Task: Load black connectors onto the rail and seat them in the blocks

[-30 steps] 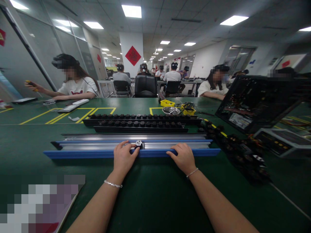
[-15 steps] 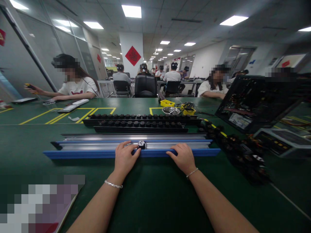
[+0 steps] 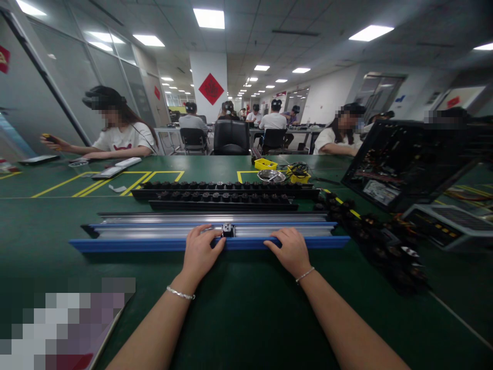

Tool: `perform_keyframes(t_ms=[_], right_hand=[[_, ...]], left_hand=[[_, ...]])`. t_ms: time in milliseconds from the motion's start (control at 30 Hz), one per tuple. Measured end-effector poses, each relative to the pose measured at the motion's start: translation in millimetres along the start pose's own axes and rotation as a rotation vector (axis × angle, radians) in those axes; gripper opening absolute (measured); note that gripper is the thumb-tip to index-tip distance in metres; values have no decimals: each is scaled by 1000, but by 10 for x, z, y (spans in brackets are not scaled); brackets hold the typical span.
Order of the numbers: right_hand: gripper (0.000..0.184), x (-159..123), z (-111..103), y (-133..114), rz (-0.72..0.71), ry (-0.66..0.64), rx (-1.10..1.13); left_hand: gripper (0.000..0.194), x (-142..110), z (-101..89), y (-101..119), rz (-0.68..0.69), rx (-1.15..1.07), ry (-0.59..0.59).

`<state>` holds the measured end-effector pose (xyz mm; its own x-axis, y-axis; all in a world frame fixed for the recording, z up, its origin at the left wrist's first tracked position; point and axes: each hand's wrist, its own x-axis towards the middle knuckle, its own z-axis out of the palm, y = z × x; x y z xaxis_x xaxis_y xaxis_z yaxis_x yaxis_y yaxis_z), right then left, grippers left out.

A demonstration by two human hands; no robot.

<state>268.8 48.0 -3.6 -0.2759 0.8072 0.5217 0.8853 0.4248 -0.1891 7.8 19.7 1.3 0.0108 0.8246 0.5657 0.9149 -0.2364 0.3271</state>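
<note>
A long metal rail with blue edges (image 3: 138,245) lies crosswise in front of me, its silvery channel facing up. In the channel sits a small black block (image 3: 228,230) with a light-coloured top. My left hand (image 3: 201,251) has its thumb and fingers closed on the left side of this block, at the near edge of the rail. Farther right, my right hand (image 3: 288,249) grips the same rail, thumb on the near blue edge and fingers bent over it. Part of the channel is hidden under both hands.
Behind the rail are two black strips of round black parts (image 3: 215,196). More black parts (image 3: 379,241) run down the right, beside an open computer case (image 3: 389,169) and a grey box (image 3: 450,226). Yellow trays (image 3: 265,164) and a metal dish (image 3: 271,176) stand farther back. Co-workers sit beyond.
My left hand and the black block have shifted slightly right along the channel. My right hand and the rail have stayed in place.
</note>
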Motion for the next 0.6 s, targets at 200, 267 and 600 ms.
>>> perform_keyframes(t_ms=[200,267,600], right_hand=[[29,4,-44,-67,-13,-33,8],[26,3,-54,-113,-39,-41,10],[43,-34,-26,-338,-136,-109,21]], left_hand=[[21,-5,-5,26,18,-24,-8],[22,-4,-14,43,17,-22,-18],[22,0,-27,69,30,-1,-61]])
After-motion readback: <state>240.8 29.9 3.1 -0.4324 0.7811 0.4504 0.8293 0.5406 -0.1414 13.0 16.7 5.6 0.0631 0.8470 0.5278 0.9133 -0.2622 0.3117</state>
